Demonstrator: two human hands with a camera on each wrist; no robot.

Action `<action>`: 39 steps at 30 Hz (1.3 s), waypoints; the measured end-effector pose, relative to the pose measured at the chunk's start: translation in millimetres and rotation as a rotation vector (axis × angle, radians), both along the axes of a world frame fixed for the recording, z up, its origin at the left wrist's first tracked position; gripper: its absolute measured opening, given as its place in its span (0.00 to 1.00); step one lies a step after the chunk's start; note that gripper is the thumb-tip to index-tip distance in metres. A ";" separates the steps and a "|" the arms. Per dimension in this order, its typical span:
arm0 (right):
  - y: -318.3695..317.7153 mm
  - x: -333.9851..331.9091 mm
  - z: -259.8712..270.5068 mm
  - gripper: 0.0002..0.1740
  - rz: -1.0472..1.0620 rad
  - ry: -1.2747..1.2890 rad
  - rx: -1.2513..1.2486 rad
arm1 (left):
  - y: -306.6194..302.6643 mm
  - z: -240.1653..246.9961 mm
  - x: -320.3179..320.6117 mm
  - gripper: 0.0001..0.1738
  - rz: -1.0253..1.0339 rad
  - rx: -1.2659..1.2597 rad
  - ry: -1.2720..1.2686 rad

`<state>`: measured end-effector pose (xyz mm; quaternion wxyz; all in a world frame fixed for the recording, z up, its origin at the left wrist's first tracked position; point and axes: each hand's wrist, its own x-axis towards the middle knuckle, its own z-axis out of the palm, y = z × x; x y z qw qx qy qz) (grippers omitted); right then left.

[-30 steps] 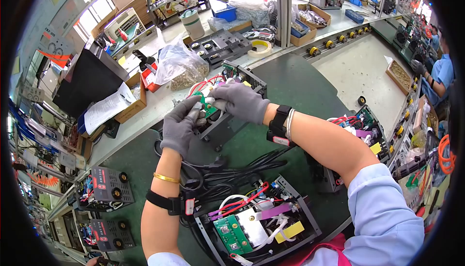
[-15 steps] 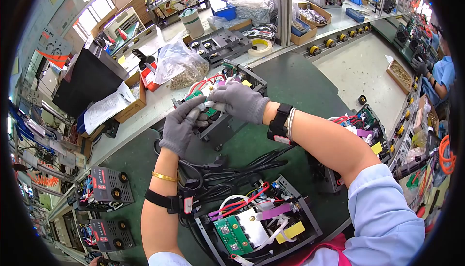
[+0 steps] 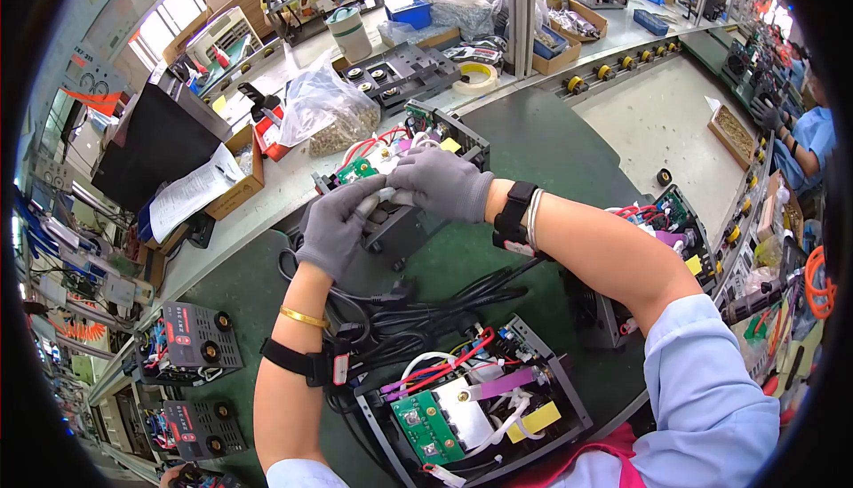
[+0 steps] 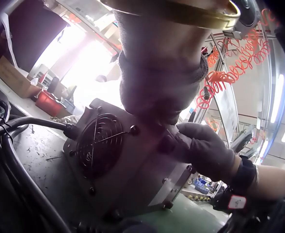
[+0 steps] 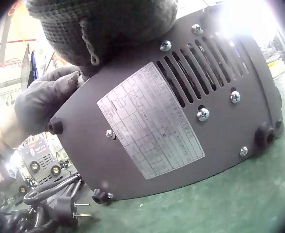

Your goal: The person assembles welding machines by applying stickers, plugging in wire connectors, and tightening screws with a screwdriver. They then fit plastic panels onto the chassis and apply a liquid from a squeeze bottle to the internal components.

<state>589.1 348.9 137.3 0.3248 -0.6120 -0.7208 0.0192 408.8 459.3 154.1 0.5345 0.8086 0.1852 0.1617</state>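
Note:
An open-topped dark metal machine (image 3: 418,226) stands on the green mat with red wires and a green circuit board (image 3: 357,171) inside. It lies on its base edge near the person, its fan grille (image 4: 101,143) showing in the left wrist view and its label plate (image 5: 152,121) in the right wrist view. My gloved left hand (image 3: 339,228) and gloved right hand (image 3: 442,186) meet over its near side. Between their fingertips is a small white connector (image 3: 386,194), pinched from both sides. Fingers hide most of it.
A second open machine (image 3: 524,452) sits close to the person, with black power cables (image 3: 400,319) behind it. Another machine (image 3: 613,310) stands under the right forearm. At the back are a plastic bag of small parts (image 3: 342,124) and a tape roll (image 3: 475,79).
My left hand's fingertips have shifted forward and right to meet the right hand's at the white connector. The right hand has stayed nearly in place, and the head view has shifted slightly.

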 end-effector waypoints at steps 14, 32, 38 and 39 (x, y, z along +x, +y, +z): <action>-27.2 -11.2 76.9 0.27 -0.222 -0.292 -0.227 | -36.9 42.8 -23.0 0.25 0.272 0.688 0.070; -259.0 -164.3 30.5 0.15 0.008 -0.057 0.017 | -305.9 20.5 -194.1 0.16 0.165 1.113 0.177; -252.1 -186.9 28.6 0.07 0.134 -0.279 -0.050 | -291.5 -1.2 -192.9 0.23 0.187 0.962 0.076; -247.3 -192.7 16.2 0.08 0.132 -0.177 -0.072 | -289.3 -7.0 -193.1 0.24 0.229 0.891 0.036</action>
